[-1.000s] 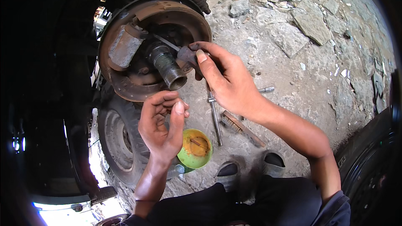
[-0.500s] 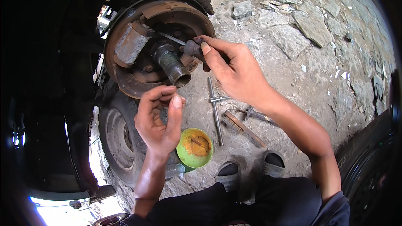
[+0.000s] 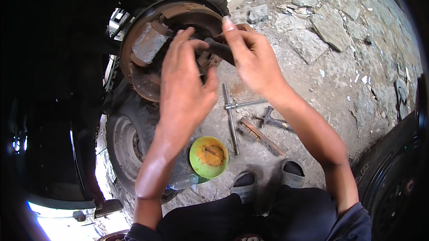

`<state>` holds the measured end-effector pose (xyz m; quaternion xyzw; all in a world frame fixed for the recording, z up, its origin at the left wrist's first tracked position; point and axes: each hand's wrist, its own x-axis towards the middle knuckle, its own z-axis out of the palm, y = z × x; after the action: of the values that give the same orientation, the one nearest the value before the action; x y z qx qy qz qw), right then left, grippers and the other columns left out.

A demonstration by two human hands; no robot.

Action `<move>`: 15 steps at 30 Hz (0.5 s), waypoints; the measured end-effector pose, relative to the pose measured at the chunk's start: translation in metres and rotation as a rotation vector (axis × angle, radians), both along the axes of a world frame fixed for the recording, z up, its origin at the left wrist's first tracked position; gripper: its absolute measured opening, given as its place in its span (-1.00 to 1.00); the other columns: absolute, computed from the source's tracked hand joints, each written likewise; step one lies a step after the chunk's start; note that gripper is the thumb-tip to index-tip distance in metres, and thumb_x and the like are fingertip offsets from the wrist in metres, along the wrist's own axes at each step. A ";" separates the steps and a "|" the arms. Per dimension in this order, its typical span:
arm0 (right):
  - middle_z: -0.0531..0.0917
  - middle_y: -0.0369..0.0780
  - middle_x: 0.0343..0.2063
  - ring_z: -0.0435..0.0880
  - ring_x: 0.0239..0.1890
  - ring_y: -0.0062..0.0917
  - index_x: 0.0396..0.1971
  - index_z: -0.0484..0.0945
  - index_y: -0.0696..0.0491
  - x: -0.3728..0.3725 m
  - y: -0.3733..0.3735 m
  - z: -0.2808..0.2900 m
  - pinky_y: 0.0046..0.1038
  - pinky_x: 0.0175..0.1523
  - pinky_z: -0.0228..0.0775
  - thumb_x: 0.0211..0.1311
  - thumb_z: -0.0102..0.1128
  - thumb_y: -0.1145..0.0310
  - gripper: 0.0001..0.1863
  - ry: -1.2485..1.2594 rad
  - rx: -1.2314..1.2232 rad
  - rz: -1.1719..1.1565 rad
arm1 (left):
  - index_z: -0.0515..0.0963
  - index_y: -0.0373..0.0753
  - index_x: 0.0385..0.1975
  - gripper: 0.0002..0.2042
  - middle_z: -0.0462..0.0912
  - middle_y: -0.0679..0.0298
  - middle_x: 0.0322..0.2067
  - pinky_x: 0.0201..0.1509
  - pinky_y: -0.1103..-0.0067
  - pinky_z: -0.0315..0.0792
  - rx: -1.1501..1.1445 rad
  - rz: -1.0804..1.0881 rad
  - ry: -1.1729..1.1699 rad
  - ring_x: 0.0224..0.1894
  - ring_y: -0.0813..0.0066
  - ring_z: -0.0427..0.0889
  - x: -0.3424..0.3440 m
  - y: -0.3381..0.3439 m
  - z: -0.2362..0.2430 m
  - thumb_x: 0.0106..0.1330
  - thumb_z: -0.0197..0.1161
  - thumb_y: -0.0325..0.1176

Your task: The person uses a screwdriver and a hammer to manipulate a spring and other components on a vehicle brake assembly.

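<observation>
A rusty drum brake assembly fills the upper middle, with a grey-lined brake shoe on its left side. My right hand is closed on a screwdriver at the assembly's right edge; its dark handle points left and its thumb is raised. In front of the hub, my left hand is open, thumb apart and fingers stretched toward the assembly. Its fingertips are slightly blurred, and the index finger is close to the screwdriver; whether they touch I cannot tell. The left hand hides the spindle and much of the brake's middle.
On the ground below lie a T-shaped wrench, a wire brush and a hammer-like dark tool. A green bowl with orange residue stands near a plastic bottle. Tires stand left and right.
My left hand has risen from below the spindle to in front of the hub, its fingers reaching out. The right hand has tilted, and the screwdriver has drawn back slightly rightward.
</observation>
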<state>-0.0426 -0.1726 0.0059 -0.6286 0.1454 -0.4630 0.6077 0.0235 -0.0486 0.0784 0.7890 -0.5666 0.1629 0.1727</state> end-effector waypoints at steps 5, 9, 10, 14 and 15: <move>0.57 0.02 -0.34 0.57 -0.24 -0.22 -0.54 0.59 0.29 0.001 0.008 0.005 -0.31 -0.11 0.40 0.44 0.01 -0.08 -0.34 -0.070 0.010 -0.072 | 0.40 -0.40 -0.04 -0.55 0.47 -0.19 0.06 0.37 0.16 0.24 0.003 -0.088 0.124 0.17 -0.08 0.46 0.006 -0.016 -0.006 0.00 0.30 -0.63; 0.57 0.02 -0.29 0.57 -0.20 -0.21 -0.33 0.58 0.29 0.003 0.004 0.006 -0.31 -0.03 0.39 0.41 0.07 -0.06 -0.42 0.012 0.049 -0.119 | 0.41 -0.44 -0.04 -0.54 0.58 -0.12 -0.13 0.20 0.23 0.39 0.009 -0.225 -0.007 0.03 -0.08 0.54 0.020 -0.025 -0.003 -0.04 0.26 -0.64; 0.56 0.03 -0.28 0.57 -0.19 -0.20 -0.28 0.56 0.29 0.003 0.004 0.005 -0.30 -0.01 0.38 0.41 0.09 -0.05 -0.43 -0.024 0.025 -0.148 | 0.42 -0.44 -0.06 -0.56 0.59 -0.12 -0.16 0.16 0.23 0.41 0.032 -0.238 0.001 0.00 -0.08 0.55 0.022 -0.029 0.000 -0.04 0.26 -0.63; 0.56 0.04 -0.20 0.55 -0.08 -0.21 -0.10 0.45 0.30 0.007 0.007 0.008 -0.28 0.07 0.36 0.39 0.13 -0.02 -0.44 -0.112 0.017 -0.178 | 0.46 -0.37 -0.29 -0.72 0.62 -0.05 -0.35 -0.05 0.21 0.48 0.152 -0.277 -0.008 -0.17 -0.08 0.61 0.037 -0.038 0.005 -0.05 0.29 -0.60; 0.56 0.05 -0.19 0.54 -0.07 -0.22 -0.09 0.44 0.30 0.007 0.006 0.012 -0.28 0.08 0.35 0.40 0.12 -0.05 -0.42 -0.116 0.045 -0.163 | 0.45 -0.36 -0.33 -0.75 0.61 -0.03 -0.37 -0.07 0.22 0.48 0.174 -0.293 -0.044 -0.19 -0.08 0.61 0.042 -0.039 0.005 -0.05 0.30 -0.58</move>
<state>-0.0355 -0.1670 0.0179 -0.5730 0.1709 -0.5433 0.5893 0.0655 -0.0878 0.0836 0.7063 -0.6910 0.1036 0.1133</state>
